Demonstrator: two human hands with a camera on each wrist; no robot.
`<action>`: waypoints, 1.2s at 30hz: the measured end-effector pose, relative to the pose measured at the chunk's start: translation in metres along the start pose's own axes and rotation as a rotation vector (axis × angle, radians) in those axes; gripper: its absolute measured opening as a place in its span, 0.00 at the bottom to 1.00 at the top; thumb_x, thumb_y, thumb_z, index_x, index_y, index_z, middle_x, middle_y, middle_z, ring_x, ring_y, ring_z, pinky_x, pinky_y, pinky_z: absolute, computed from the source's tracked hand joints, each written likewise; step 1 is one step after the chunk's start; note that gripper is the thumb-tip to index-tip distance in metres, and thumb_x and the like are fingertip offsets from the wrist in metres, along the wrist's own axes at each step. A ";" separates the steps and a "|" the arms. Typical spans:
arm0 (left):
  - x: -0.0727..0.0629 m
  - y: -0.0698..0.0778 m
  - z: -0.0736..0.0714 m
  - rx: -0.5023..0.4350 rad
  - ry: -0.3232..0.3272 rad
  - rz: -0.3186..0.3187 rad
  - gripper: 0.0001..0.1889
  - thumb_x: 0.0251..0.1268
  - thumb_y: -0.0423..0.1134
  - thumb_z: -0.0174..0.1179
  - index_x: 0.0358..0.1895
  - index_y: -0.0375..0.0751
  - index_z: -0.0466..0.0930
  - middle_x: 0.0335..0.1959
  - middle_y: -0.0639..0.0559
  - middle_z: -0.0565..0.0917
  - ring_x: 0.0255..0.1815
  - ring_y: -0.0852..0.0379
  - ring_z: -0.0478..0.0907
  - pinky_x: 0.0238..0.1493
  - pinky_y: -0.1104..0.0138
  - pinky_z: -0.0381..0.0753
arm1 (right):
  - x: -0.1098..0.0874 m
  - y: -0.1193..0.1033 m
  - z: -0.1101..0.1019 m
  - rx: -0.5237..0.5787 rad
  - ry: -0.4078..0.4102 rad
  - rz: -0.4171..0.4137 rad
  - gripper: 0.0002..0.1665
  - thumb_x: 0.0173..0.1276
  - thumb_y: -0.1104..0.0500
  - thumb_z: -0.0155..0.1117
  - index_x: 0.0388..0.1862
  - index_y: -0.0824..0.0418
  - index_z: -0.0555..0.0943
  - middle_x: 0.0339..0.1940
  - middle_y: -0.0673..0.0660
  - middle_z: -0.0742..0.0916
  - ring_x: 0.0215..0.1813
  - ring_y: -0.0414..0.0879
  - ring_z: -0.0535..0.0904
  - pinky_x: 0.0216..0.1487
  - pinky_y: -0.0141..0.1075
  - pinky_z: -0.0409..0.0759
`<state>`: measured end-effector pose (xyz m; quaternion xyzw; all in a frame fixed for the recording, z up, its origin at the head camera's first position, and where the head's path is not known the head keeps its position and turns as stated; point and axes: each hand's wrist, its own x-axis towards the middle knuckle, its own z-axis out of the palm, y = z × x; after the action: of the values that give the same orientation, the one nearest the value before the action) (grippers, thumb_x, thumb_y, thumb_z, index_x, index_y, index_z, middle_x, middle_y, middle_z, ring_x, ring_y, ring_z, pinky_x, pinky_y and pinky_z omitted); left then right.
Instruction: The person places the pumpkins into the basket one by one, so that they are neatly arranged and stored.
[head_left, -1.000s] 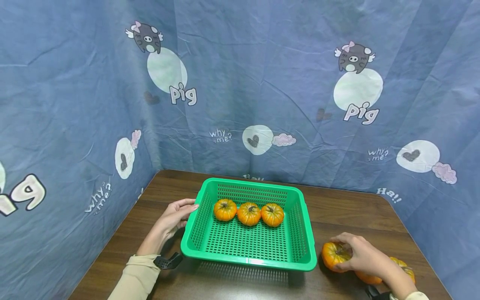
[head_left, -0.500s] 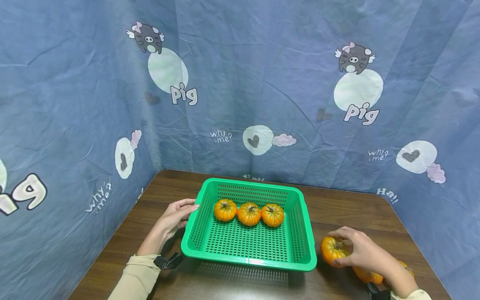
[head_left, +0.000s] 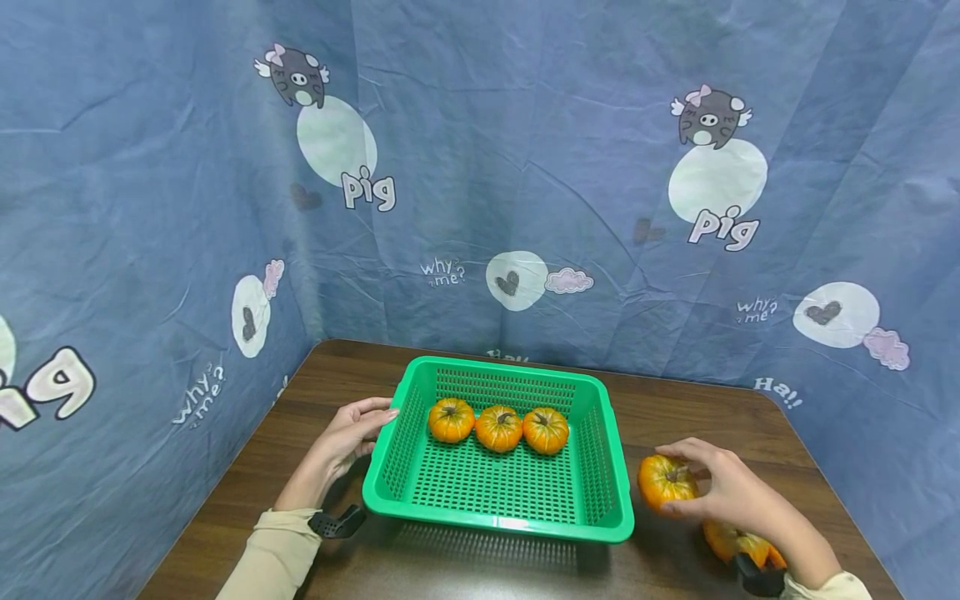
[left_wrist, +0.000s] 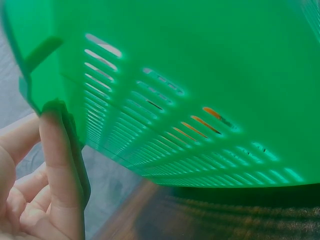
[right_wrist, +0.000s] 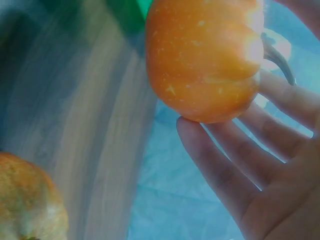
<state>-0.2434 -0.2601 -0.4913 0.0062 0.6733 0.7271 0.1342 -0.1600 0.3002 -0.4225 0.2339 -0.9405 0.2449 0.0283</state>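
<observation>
My right hand (head_left: 723, 492) grips a small orange pumpkin (head_left: 662, 483) between thumb and fingers, to the right of the green basket (head_left: 495, 523). In the right wrist view this pumpkin (right_wrist: 200, 60) is held with its curved stem toward the palm and wood showing below. My left hand (head_left: 348, 437) holds the basket's left rim, thumb on the edge and the other fingers outside. The left wrist view shows the basket's slotted wall (left_wrist: 200, 75) close up beside those fingers. Three pumpkins stand in a row inside the basket: left (head_left: 451, 420), middle (head_left: 498, 428) and right (head_left: 546, 431).
Another pumpkin (head_left: 723, 540) lies on the brown wooden table (head_left: 697, 417), partly hidden by the right wrist and its black strap (head_left: 757, 577). Blue cloth (head_left: 465, 167) printed with pigs hangs around the table's back and sides.
My right hand has lifted the pumpkin and moved it slightly up and left in the head view, away from the pumpkins beside it. The left hand and basket have stayed put.
</observation>
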 end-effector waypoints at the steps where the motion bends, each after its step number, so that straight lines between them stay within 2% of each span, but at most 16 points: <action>1: 0.000 0.000 0.000 -0.001 -0.001 0.001 0.24 0.76 0.40 0.63 0.68 0.34 0.71 0.36 0.62 0.89 0.32 0.65 0.88 0.31 0.73 0.87 | 0.000 0.000 0.000 0.004 0.001 0.001 0.39 0.52 0.42 0.85 0.61 0.53 0.83 0.54 0.48 0.87 0.52 0.34 0.83 0.48 0.36 0.88; 8: 0.000 -0.001 0.000 -0.011 -0.008 0.008 0.23 0.75 0.40 0.63 0.67 0.34 0.72 0.36 0.62 0.90 0.32 0.65 0.88 0.31 0.72 0.87 | 0.005 -0.007 -0.001 0.017 0.021 -0.033 0.38 0.53 0.41 0.84 0.61 0.52 0.83 0.54 0.46 0.87 0.53 0.33 0.83 0.49 0.33 0.88; 15: 0.000 0.000 0.000 -0.008 -0.008 0.010 0.24 0.75 0.40 0.63 0.68 0.34 0.72 0.37 0.62 0.90 0.33 0.65 0.88 0.32 0.72 0.87 | 0.012 -0.015 -0.006 0.015 0.039 -0.092 0.38 0.53 0.44 0.86 0.62 0.53 0.83 0.55 0.49 0.87 0.54 0.35 0.83 0.49 0.36 0.89; 27: -0.001 0.000 -0.001 0.003 -0.004 0.004 0.27 0.75 0.41 0.63 0.71 0.33 0.70 0.39 0.62 0.90 0.34 0.64 0.88 0.33 0.72 0.88 | 0.019 -0.021 -0.009 -0.032 0.070 -0.121 0.38 0.50 0.42 0.86 0.60 0.50 0.83 0.53 0.45 0.88 0.50 0.36 0.84 0.48 0.36 0.87; 34: -0.001 0.000 -0.001 0.001 -0.007 0.001 0.28 0.76 0.41 0.63 0.72 0.32 0.68 0.39 0.61 0.90 0.34 0.64 0.88 0.34 0.70 0.89 | 0.021 -0.025 -0.010 -0.011 0.057 -0.105 0.38 0.51 0.42 0.86 0.61 0.50 0.83 0.54 0.46 0.87 0.50 0.36 0.84 0.49 0.39 0.88; 36: -0.001 0.000 -0.001 0.000 -0.009 0.002 0.28 0.76 0.41 0.63 0.72 0.32 0.68 0.39 0.61 0.90 0.35 0.64 0.89 0.35 0.70 0.89 | 0.022 -0.027 -0.010 -0.010 0.068 -0.114 0.38 0.51 0.42 0.86 0.60 0.49 0.83 0.54 0.45 0.87 0.49 0.35 0.83 0.48 0.37 0.87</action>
<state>-0.2427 -0.2611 -0.4914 0.0104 0.6728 0.7270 0.1366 -0.1680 0.2749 -0.3983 0.2785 -0.9254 0.2458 0.0752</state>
